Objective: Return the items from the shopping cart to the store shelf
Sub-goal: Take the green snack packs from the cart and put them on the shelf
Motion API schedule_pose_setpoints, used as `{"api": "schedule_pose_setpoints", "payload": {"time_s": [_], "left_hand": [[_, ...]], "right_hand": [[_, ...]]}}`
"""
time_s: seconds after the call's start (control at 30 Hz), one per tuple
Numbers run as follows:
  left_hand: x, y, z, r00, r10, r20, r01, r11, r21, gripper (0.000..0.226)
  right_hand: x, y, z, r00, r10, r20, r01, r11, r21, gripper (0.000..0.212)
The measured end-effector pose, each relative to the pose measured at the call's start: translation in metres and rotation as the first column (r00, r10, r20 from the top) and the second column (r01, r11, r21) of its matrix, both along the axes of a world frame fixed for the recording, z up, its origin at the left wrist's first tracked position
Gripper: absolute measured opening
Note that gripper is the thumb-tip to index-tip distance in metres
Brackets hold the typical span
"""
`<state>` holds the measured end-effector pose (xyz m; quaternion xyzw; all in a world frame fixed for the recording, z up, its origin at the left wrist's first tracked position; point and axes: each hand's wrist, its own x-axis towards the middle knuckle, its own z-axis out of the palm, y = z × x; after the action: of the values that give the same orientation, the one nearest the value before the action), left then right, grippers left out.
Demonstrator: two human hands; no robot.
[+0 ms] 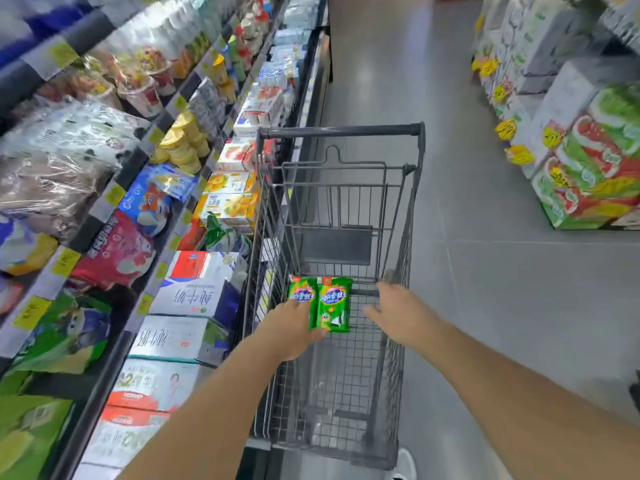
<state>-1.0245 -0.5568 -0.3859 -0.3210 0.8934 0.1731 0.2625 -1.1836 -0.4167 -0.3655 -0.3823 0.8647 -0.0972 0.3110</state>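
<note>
My left hand point(290, 330) grips two green snack packets point(322, 303), held side by side above the basket of a grey wire shopping cart point(412, 216). The right hand point(398, 313) reaches into the cart just right of the packets, fingers relaxed and holding nothing. The cart's mesh floor below the packets shows no other goods. Store shelves point(114, 237) packed with bags, cups and milk cartons run along the left, right beside the cart.
Stacked cartons of drinks point(588, 174) with yellow price tags stand at the right of the aisle. Grey tiled floor point(485, 271) stretches between the cart and those stacks. The cart's handle bar point(343, 130) is at the far end.
</note>
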Motion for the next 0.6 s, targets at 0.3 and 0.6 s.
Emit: {"api": "schedule_pose_setpoints", "payload": {"time_s": [0.3,0.6], "left_hand": [[-0.040,-0.060,-0.153,0.981,0.165,0.101,-0.174,0.981,0.090,0.073],[-0.072,-0.126,-0.311,0.962,0.263,0.070,-0.266,0.964,0.029,0.071]], "right_hand": [[-0.034,-0.080,-0.149,0.972,-0.157,0.176,0.145,0.986,0.078,0.028],[-0.037,-0.141,-0.297,0.945,-0.260,0.200,0.214,0.950,0.227,0.041]]}}
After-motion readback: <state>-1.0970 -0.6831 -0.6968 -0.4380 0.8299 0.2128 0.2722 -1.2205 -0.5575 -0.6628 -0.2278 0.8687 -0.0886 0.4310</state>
